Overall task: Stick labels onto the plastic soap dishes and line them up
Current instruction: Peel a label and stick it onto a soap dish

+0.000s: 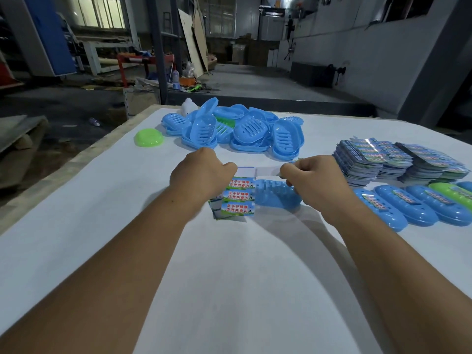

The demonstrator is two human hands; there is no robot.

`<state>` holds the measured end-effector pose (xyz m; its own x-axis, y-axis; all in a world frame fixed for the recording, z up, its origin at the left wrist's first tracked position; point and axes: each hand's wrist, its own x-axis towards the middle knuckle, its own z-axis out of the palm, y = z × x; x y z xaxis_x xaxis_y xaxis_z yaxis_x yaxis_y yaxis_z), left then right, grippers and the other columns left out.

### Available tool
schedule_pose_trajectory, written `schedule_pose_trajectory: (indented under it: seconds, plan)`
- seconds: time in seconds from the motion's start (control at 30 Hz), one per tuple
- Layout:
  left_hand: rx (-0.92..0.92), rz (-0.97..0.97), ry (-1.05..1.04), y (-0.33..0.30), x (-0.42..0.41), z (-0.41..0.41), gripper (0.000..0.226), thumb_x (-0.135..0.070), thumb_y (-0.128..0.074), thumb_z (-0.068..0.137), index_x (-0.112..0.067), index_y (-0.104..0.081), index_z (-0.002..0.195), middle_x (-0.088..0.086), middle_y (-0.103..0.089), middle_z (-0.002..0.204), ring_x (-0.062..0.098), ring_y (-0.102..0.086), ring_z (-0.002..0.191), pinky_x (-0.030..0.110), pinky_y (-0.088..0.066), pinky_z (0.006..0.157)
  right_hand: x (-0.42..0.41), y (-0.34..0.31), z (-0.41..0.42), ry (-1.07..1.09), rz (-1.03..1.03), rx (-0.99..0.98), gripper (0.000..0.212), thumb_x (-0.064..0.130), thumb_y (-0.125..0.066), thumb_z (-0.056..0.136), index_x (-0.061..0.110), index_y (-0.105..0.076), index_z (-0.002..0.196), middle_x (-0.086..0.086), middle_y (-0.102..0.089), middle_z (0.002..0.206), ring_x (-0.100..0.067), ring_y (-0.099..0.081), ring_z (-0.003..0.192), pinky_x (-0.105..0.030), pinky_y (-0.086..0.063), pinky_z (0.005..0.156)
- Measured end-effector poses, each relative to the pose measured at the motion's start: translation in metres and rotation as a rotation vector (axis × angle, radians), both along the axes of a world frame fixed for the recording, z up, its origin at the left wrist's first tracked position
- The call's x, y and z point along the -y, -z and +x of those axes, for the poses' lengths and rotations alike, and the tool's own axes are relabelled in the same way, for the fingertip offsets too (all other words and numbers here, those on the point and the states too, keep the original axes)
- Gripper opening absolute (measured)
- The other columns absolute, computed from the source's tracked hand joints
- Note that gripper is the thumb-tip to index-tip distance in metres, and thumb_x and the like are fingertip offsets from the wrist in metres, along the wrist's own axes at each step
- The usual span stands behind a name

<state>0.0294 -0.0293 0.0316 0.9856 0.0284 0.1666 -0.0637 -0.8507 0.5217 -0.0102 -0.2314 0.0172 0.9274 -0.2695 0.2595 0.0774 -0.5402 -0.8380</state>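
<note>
- Starting beyond our left hand [203, 172], we see a lone green dish [149, 138], then the pile of unlabelled soap dishes [237, 129].
- Our left hand pinches the label sheet [236, 196], fingers curled over its top edge.
- Between our hands lies a blue soap dish [277, 198], just beside the sheet.
- Our right hand [315, 176] pinches something small, probably a peeled label; we cannot tell for sure.
- Right of it sit the label stacks [398, 159] and the labelled row [419, 205].
- We risk the label folding onto itself or landing crooked if the dish slides.
</note>
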Motion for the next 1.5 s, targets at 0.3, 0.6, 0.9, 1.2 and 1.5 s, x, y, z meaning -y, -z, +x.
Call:
schedule_pose_trajectory:
  seconds: [0.3,0.6,0.9,1.2,1.5]
  plan:
    - [-0.023,0.451,-0.145,0.002,-0.020,0.007,0.027,-0.042,-0.059,0.091,-0.018,-0.048,0.087,0.000,-0.050,0.077,0.020,-0.053,0.073,0.028,-0.033,0.053,-0.004,0.000,-0.002,0.022,-0.018,-0.005,0.048,0.036,-0.059,0.067,-0.012,-0.059,0.076,-0.009,-0.041,0.060,-0.016,-0.030,0.057,-0.032,-0.030,0.057]
    - [0.190,-0.344,0.244,0.001,0.008,-0.009,0.022,-0.036,-0.070,0.086,-0.020,-0.073,0.072,-0.012,-0.068,0.061,0.002,-0.060,0.059,0.022,-0.045,0.061,-0.013,0.003,-0.006,0.027,-0.121,0.100,0.031,0.031,-0.060,0.073,0.005,-0.054,0.059,0.002,-0.036,0.049,-0.011,-0.029,0.049,-0.026,-0.031,0.052]
    - [0.048,-0.495,0.438,0.008,0.026,-0.018,0.017,-0.032,-0.069,0.092,-0.031,-0.075,0.075,-0.012,-0.076,0.076,0.003,-0.070,0.078,0.025,-0.056,0.077,-0.014,0.002,-0.008,-0.021,-0.131,0.149,0.029,0.033,-0.066,0.079,0.028,-0.061,0.051,0.011,-0.044,0.041,-0.006,-0.037,0.041,-0.022,-0.033,0.049]
    - [0.086,-0.478,0.363,0.008,0.028,-0.021,0.017,-0.037,-0.072,0.087,-0.029,-0.076,0.072,-0.010,-0.074,0.072,0.008,-0.070,0.076,0.028,-0.056,0.071,-0.015,0.003,-0.008,-0.005,-0.156,0.166,0.034,0.031,-0.069,0.081,0.021,-0.059,0.050,0.013,-0.051,0.043,-0.005,-0.042,0.043,-0.023,-0.035,0.052]
    - [0.067,-0.586,0.316,0.010,0.023,-0.016,0.013,-0.039,-0.076,0.085,-0.028,-0.081,0.082,-0.018,-0.075,0.079,-0.007,-0.067,0.078,0.022,-0.052,0.077,-0.018,0.004,-0.010,-0.136,-0.166,0.212,0.020,0.021,-0.062,0.093,0.019,-0.079,0.082,0.024,-0.053,0.047,-0.003,-0.048,0.041,-0.008,-0.033,0.045]
